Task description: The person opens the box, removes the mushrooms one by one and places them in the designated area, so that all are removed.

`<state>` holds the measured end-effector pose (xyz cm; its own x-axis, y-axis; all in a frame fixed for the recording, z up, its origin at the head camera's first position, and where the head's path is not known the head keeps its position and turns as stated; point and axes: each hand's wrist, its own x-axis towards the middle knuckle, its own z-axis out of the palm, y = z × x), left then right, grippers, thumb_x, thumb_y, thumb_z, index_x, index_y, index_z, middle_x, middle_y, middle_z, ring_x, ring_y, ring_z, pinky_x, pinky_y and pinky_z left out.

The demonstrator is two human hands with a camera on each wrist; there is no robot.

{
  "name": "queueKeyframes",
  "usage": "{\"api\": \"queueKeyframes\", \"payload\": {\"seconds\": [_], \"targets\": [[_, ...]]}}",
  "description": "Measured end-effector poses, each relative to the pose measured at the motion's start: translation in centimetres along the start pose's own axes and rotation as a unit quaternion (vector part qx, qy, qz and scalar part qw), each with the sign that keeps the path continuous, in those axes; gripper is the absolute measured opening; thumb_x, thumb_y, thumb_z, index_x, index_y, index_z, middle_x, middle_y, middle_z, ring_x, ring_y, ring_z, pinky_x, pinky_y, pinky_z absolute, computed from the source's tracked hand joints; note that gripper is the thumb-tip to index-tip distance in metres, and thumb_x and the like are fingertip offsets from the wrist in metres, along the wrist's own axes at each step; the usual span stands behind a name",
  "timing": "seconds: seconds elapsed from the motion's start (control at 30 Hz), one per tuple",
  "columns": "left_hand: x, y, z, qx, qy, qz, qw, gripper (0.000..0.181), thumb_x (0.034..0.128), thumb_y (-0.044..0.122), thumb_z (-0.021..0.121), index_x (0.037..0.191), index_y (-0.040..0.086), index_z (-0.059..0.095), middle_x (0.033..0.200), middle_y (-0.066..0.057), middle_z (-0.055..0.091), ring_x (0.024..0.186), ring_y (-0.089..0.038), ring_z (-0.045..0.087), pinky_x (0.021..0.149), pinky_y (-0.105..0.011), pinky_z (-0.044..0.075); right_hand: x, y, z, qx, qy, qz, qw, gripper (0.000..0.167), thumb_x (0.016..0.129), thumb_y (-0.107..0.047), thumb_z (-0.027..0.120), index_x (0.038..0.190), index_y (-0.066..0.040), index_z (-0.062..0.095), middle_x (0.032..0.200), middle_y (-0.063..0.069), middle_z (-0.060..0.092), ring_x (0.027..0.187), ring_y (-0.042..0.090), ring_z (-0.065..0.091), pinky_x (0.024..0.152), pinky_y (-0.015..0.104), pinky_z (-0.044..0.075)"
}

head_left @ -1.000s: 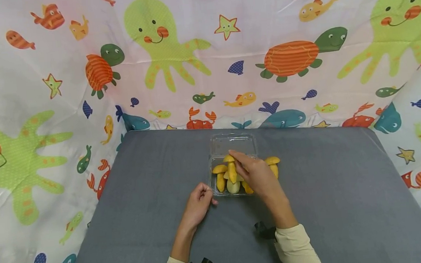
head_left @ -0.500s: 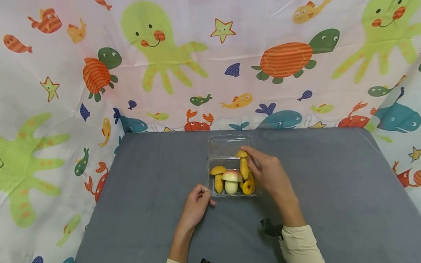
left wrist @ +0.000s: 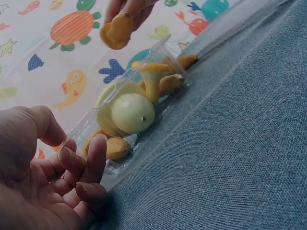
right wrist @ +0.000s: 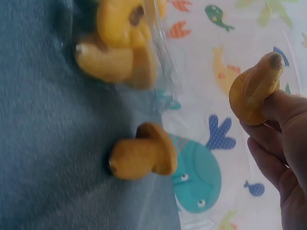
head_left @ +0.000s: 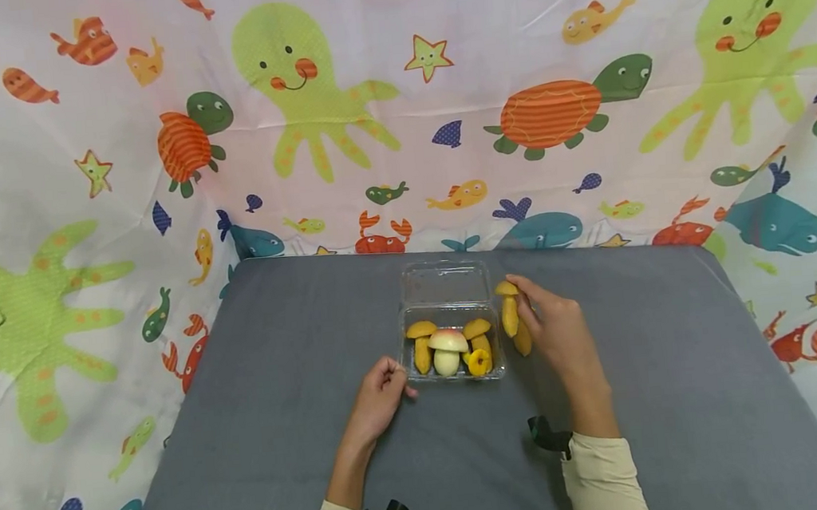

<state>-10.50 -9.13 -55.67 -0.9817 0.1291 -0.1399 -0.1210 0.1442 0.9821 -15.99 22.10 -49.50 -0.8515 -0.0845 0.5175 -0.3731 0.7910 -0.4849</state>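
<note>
My right hand [head_left: 562, 339] pinches a yellow mushroom [head_left: 509, 311] by its cap, just right of the clear plastic box [head_left: 454, 379]; in the right wrist view the held mushroom [right wrist: 261, 88] is off the table. Behind and below it, another yellow mushroom [right wrist: 139, 155] lies on the table outside the box. Inside the box are a yellow mushroom [head_left: 422, 350] at the left, a pale one with a reddish cap [head_left: 448, 352] in the middle, and yellow ones [head_left: 479, 353] at the right. My left hand [head_left: 378, 400] pinches the box's near left corner between thumb and finger.
The box's clear lid [head_left: 445, 282] stands open at its far side. Grey cloth [head_left: 278, 337] covers the table. A curtain printed with sea animals [head_left: 397, 112] hangs along the back and the sides.
My right hand has carried the pinched mushroom rightward, from over the box to beyond its right side. My left hand has stayed at the box's corner.
</note>
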Motion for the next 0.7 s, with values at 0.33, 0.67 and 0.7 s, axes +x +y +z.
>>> {"api": "queueKeyframes", "payload": {"seconds": [0.33, 0.67, 0.7], "targets": [[0.2, -0.2, 0.0, -0.002, 0.004, -0.001, 1.0000, 0.014, 0.1053, 0.009, 0.053, 0.093, 0.005, 0.058, 0.080, -0.024, 0.063, 0.082, -0.030, 0.074, 0.064, -0.024, 0.040, -0.5, 2.0, -1.3, -0.025, 0.018, 0.021, 0.9993, 0.037, 0.102, -0.008, 0.070, 0.138, -0.015, 0.071, 0.110, 0.019, 0.078, 0.050, 0.019, 0.046, 0.052, 0.039, 0.041], [0.1, 0.0, 0.1, -0.004, 0.006, -0.005, 1.0000, 0.014, 0.1050, 0.009, 0.053, 0.093, 0.005, 0.058, 0.081, -0.022, 0.066, 0.083, -0.031, 0.073, 0.065, -0.024, 0.040, -0.9, 3.7, -2.1, -0.037, 0.027, 0.022, 0.9987, 0.037, 0.100, -0.006, 0.071, 0.136, -0.014, 0.072, 0.118, 0.018, 0.077, 0.055, 0.027, 0.059, 0.053, 0.044, 0.046], [0.1, 0.0, 0.1, -0.005, 0.006, -0.006, 0.9999, 0.013, 0.1048, 0.009, 0.053, 0.093, 0.005, 0.058, 0.081, -0.022, 0.066, 0.083, -0.030, 0.073, 0.065, -0.024, 0.040, -1.0, 3.8, -2.2, -0.038, 0.028, 0.023, 0.9986, 0.037, 0.100, -0.006, 0.072, 0.136, -0.014, 0.072, 0.118, 0.018, 0.077, 0.055, 0.027, 0.059, 0.053, 0.044, 0.046]]}}
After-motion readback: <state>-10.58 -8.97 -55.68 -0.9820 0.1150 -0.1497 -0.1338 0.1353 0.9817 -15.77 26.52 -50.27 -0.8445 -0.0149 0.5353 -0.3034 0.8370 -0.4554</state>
